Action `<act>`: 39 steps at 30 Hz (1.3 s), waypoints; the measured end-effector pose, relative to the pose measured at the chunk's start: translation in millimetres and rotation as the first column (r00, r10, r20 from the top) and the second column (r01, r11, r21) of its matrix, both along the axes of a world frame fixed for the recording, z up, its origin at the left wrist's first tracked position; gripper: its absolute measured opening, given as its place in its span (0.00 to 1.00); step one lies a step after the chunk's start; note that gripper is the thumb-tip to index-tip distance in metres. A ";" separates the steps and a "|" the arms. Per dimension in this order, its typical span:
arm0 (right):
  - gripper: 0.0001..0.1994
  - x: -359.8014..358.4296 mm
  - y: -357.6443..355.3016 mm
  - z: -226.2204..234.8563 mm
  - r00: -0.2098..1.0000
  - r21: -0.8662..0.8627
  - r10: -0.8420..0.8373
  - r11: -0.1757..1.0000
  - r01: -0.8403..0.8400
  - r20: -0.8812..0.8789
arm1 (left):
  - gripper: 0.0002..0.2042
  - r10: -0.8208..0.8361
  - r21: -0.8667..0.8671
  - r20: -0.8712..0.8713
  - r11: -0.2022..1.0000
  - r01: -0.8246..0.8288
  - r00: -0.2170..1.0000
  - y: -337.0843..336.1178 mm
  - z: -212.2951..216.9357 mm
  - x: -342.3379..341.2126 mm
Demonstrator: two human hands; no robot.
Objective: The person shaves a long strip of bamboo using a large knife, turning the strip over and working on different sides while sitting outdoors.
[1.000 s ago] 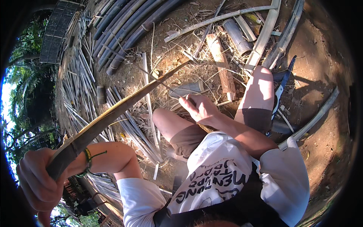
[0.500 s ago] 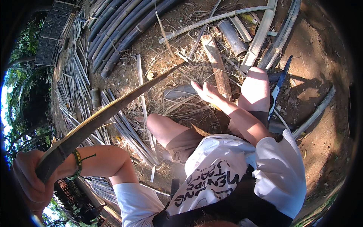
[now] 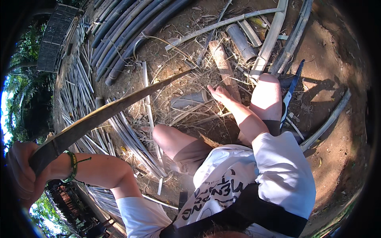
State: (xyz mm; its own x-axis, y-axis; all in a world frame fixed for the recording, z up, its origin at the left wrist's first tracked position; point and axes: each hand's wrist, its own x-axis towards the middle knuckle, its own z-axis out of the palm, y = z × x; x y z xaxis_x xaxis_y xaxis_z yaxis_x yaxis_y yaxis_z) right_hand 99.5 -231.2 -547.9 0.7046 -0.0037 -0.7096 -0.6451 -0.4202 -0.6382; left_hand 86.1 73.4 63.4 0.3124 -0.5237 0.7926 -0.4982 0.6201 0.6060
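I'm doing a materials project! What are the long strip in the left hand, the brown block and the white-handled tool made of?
Long strip: probably bamboo, with smooth dark skin and a pale cut edge.
Brown block: likely bare, rough wood, from its uneven brown surface.
White-handled tool: thin bluish blade, probably metal; smooth white handle, maybe plastic.

The long split bamboo (image 3: 111, 110) slanted from the left hand (image 3: 23, 168) toward the middle, barring a straight pass across the left side. A gap lay between its far tip and the right hand (image 3: 220, 94), with a wooden block (image 3: 223, 63) just past that hand. The right knee (image 3: 267, 89) and a saw (image 3: 295, 79) hemmed the right; beyond them, soil (image 3: 329, 67) lay open.
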 end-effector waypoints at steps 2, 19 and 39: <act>0.44 -1.1 6.9 7.3 0.998 0.041 0.070 0.997 -0.070 0.002 | 0.17 0.052 0.020 0.007 0.998 -0.052 0.999 6.1 -3.4 -3.0; 0.42 -38.0 47.5 50.5 0.997 0.164 -0.049 0.986 0.037 0.067 | 0.21 0.791 -0.089 -0.047 0.605 -0.791 0.610 6.7 -13.8 6.6; 0.39 -45.3 33.0 3.9 0.996 -0.044 0.085 0.996 -0.083 0.030 | 0.12 0.504 -0.049 -0.222 0.849 -0.526 0.835 41.2 -23.8 -32.4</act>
State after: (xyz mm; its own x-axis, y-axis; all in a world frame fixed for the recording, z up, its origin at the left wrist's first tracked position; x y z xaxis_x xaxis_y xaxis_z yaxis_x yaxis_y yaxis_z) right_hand 54.1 -198.3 -544.0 0.7258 0.0263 -0.6874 -0.5861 -0.4996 -0.6379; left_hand 53.7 114.6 39.6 0.6661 -0.1623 0.7280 -0.6426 0.3707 0.6706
